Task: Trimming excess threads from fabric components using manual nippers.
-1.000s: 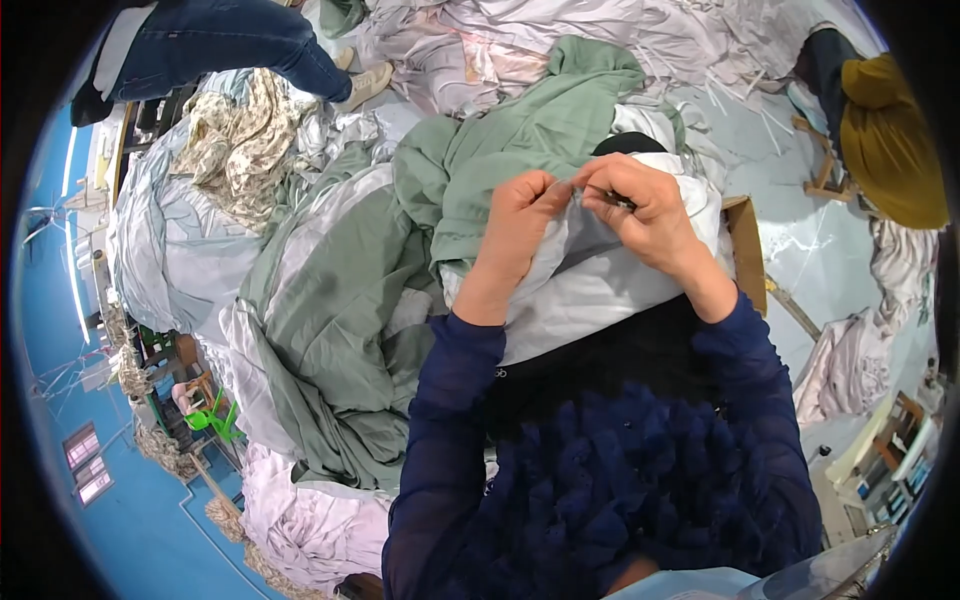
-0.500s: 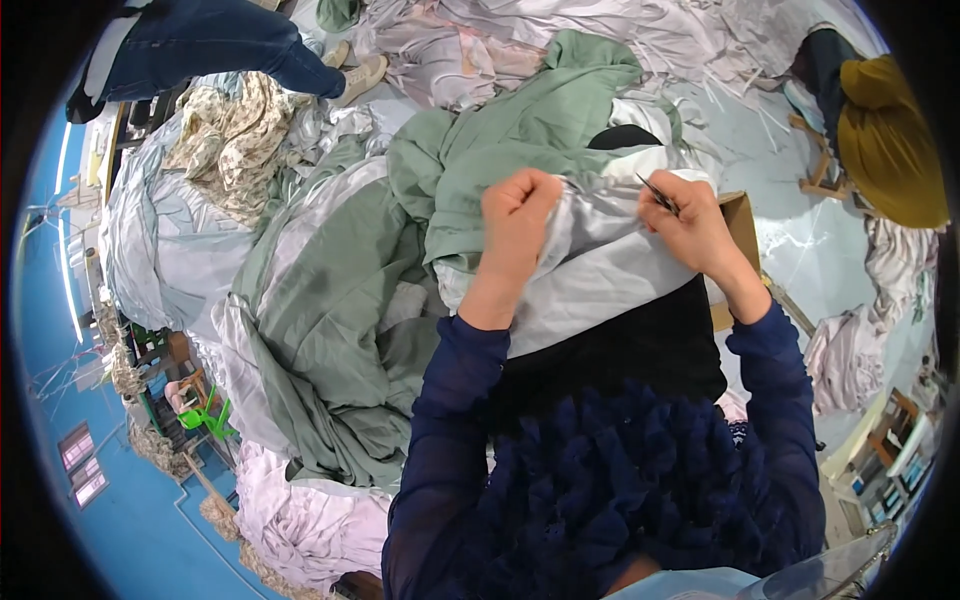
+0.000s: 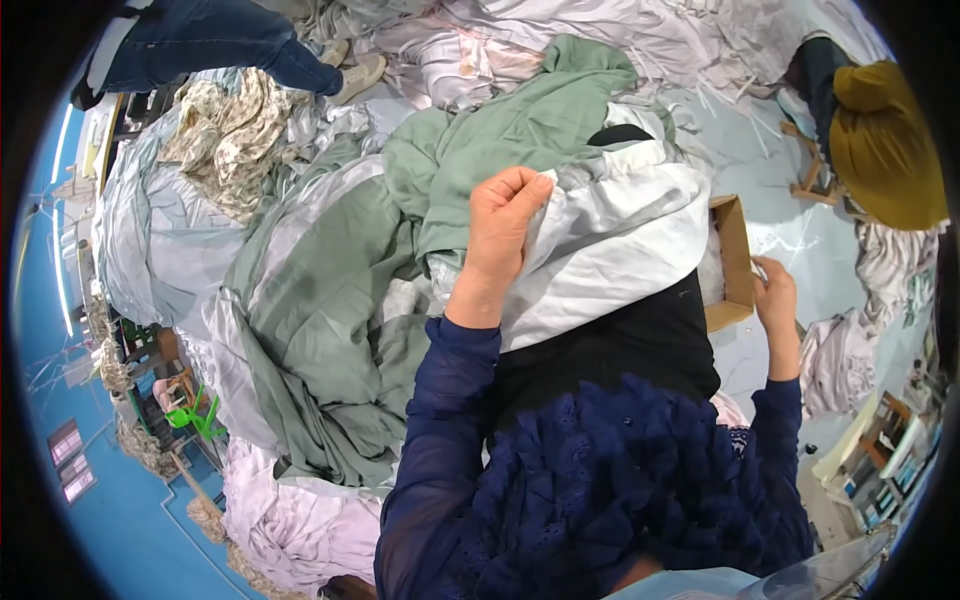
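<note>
My left hand (image 3: pixel 505 220) is closed in a pinch on the gathered edge of a white cloth (image 3: pixel 625 265). This cloth drapes over my lap and black trousers or skirt (image 3: pixel 610 370), and adjoins a large heap of sage-green fabric (image 3: pixel 330 290). Out to the right, my right hand (image 3: pixel 777 300) is beside an open cardboard box (image 3: pixel 742 262), its fingers curled. The small dark-pointed tool it held half a second ago cannot be made out clearly now.
A patterned beige cloth (image 3: pixel 235 140) and pale blue fabric (image 3: pixel 170 230) lie to the left. Pink-white fabric (image 3: pixel 660 60) covers the far floor. One person in jeans (image 3: pixel 210 45) stands at far left; another in a mustard garment (image 3: pixel 885 140) is at right by a wooden stool (image 3: pixel 815 170).
My right hand has left the white cloth and moved right and down beside the cardboard box. My left hand keeps its pinch and has shifted slightly left. More of the white cloth shows.
</note>
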Tool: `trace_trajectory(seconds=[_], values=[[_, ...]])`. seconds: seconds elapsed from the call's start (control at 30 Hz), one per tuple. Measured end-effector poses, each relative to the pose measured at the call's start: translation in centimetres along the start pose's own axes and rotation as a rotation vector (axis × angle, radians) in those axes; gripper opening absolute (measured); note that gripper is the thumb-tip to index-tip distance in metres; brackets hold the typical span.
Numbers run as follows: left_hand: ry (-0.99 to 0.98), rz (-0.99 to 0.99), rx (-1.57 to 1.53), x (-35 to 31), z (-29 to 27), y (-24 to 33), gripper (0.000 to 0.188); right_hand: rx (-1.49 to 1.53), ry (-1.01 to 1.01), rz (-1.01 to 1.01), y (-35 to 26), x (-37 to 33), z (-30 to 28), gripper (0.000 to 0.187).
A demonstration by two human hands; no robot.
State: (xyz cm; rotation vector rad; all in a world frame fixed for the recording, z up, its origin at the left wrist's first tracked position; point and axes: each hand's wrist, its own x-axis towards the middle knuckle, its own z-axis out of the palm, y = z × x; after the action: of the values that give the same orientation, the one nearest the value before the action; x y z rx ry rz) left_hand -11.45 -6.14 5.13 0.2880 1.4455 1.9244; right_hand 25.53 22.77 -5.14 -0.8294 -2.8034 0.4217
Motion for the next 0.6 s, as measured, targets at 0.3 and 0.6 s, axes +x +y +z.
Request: trace_trajectory(seconds=[0.3, 0.6], values=[[-0.052, 0.002, -0.014, -2.1, 0.7, 0.1, 0.012, 0.882, 0.051, -0.104, -25.3, 10.3, -4.1, 0.034], [-0.026, 0.012, 0.031, -3.2, 2.0, -0.7, 0.011, 0.842, 0.034, -0.15, -27.4, 11.1, -1.7, 0.013]])
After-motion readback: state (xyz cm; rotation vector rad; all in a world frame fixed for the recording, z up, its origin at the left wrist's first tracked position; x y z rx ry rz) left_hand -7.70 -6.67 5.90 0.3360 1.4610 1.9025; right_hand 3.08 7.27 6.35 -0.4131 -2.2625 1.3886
